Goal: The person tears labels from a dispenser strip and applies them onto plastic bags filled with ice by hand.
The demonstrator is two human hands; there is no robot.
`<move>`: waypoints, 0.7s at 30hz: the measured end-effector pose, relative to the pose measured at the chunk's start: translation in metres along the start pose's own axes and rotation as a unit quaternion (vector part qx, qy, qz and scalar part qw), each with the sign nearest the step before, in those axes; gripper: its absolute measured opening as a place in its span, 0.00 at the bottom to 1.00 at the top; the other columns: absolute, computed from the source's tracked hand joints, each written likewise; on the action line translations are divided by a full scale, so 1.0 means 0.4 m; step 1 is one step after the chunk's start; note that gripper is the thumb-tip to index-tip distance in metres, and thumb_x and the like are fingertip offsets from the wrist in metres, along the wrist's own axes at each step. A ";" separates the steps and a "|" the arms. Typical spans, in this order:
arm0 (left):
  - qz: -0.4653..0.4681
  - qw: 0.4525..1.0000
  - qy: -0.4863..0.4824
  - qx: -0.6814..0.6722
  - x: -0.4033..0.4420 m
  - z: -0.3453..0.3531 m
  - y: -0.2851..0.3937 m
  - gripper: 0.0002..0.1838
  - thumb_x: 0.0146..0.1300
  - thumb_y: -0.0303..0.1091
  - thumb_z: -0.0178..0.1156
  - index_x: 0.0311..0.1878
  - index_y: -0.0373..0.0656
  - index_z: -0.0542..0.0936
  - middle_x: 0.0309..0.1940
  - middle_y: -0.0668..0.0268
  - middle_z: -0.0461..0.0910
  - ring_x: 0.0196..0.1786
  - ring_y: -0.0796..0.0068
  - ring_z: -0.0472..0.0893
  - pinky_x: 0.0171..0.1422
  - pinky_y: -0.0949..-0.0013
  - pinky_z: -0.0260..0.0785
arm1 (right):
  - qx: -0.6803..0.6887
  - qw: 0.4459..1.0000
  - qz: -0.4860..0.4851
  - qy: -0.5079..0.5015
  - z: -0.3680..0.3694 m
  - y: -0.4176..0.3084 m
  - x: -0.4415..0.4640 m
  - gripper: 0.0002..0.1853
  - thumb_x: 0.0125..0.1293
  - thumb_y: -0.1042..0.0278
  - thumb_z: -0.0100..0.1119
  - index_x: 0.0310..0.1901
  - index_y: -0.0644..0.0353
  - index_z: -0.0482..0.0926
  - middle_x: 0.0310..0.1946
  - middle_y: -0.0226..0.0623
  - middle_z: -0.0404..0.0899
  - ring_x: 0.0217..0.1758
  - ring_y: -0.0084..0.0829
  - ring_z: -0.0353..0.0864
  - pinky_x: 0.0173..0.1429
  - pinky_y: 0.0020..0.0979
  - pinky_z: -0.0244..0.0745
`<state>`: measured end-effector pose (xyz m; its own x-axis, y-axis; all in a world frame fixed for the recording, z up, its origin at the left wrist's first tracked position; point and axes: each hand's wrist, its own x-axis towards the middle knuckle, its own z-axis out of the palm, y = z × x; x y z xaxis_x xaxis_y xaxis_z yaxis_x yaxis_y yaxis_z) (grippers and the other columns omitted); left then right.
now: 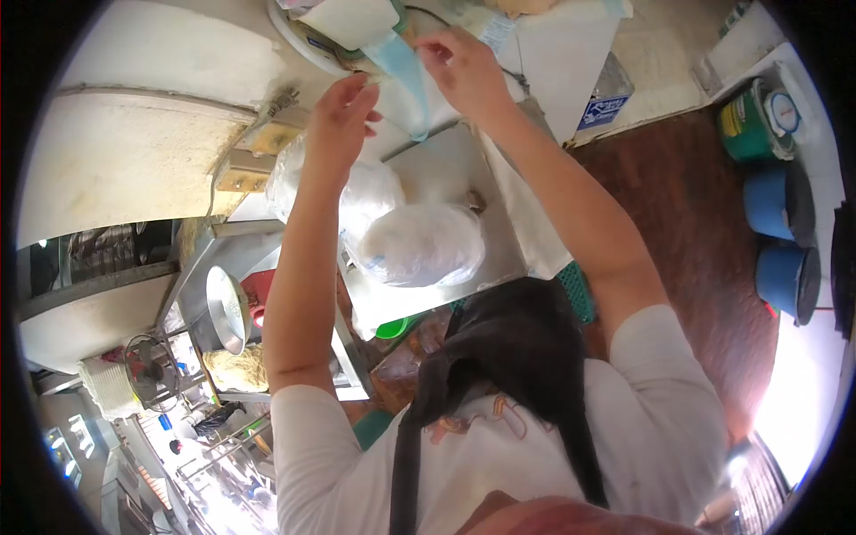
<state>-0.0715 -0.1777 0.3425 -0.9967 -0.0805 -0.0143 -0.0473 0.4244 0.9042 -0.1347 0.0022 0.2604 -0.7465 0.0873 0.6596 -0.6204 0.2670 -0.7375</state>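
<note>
My left hand (343, 120) is raised at the upper middle, thumb and index finger pinched together and the other fingers curled. What it pinches is too small to make out. To its right is my right hand (459, 67), its fingertips closed beside a light blue plastic sheet (406, 76) that hangs between the hands. Any hold on the sheet is unclear. Below the hands, a white plastic-wrapped bundle (423, 245) rests on a pale tray (499, 209). Another clear plastic bag (370, 187) lies behind it, partly covered by my left forearm.
A round scale-like object (312, 40) stands at the top. A blue-labelled box (606, 107) sits at the counter's right end. Blue buckets (771, 201) and a green tub (744, 120) line the right side. At left are a metal bowl (228, 308) and a fan (152, 367).
</note>
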 end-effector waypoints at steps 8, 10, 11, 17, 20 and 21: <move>0.149 0.962 0.067 0.220 0.139 0.062 0.002 0.21 0.62 0.36 0.66 0.56 0.37 0.81 0.39 0.55 0.85 0.39 0.60 0.84 0.47 0.61 0.76 | -0.065 0.996 0.013 -0.066 0.044 0.062 0.104 0.10 0.63 0.63 0.68 0.43 0.58 0.86 0.38 0.41 0.83 0.39 0.43 0.83 0.44 0.41 0.76; 0.163 0.952 0.079 0.247 0.167 0.065 -0.010 0.21 0.62 0.36 0.67 0.57 0.40 0.82 0.37 0.61 0.85 0.39 0.66 0.84 0.46 0.64 0.76 | -0.063 0.995 0.008 -0.075 0.048 0.057 0.113 0.11 0.62 0.63 0.69 0.42 0.59 0.87 0.37 0.42 0.83 0.39 0.43 0.83 0.44 0.41 0.76; 0.169 0.946 0.086 0.261 0.175 0.065 -0.017 0.20 0.62 0.35 0.67 0.58 0.41 0.82 0.36 0.63 0.85 0.38 0.70 0.84 0.46 0.66 0.76 | -0.076 0.995 0.000 -0.071 0.052 0.058 0.115 0.10 0.61 0.62 0.69 0.39 0.58 0.87 0.35 0.41 0.83 0.39 0.44 0.83 0.44 0.42 0.76; 0.151 0.961 0.080 0.217 0.137 0.049 0.006 0.21 0.61 0.34 0.66 0.57 0.37 0.82 0.38 0.58 0.84 0.41 0.61 0.83 0.48 0.62 0.75 | -0.097 0.993 -0.016 -0.065 0.076 0.073 0.128 0.08 0.59 0.63 0.69 0.35 0.57 0.86 0.31 0.40 0.84 0.38 0.44 0.84 0.43 0.44 0.77; 0.125 0.969 0.075 0.199 0.089 0.039 0.029 0.22 0.61 0.34 0.66 0.57 0.36 0.81 0.38 0.60 0.83 0.39 0.65 0.82 0.46 0.64 0.75 | -0.111 0.990 -0.018 -0.079 0.075 0.069 0.135 0.09 0.61 0.63 0.68 0.38 0.59 0.86 0.33 0.42 0.84 0.38 0.43 0.84 0.44 0.40 0.78; 0.117 0.971 0.076 0.192 0.076 0.032 0.030 0.22 0.61 0.34 0.66 0.57 0.36 0.81 0.38 0.61 0.83 0.39 0.66 0.82 0.46 0.64 0.75 | -0.109 0.990 -0.011 -0.088 0.082 0.071 0.137 0.10 0.62 0.62 0.67 0.38 0.60 0.86 0.33 0.42 0.84 0.38 0.43 0.85 0.44 0.40 0.78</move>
<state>-0.1033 -0.1636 0.3475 -0.9631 -0.0607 0.2621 0.1291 0.7506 0.6481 -0.2011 -0.0168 0.2708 -0.7757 -0.0847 0.6254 -0.5849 0.4688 -0.6619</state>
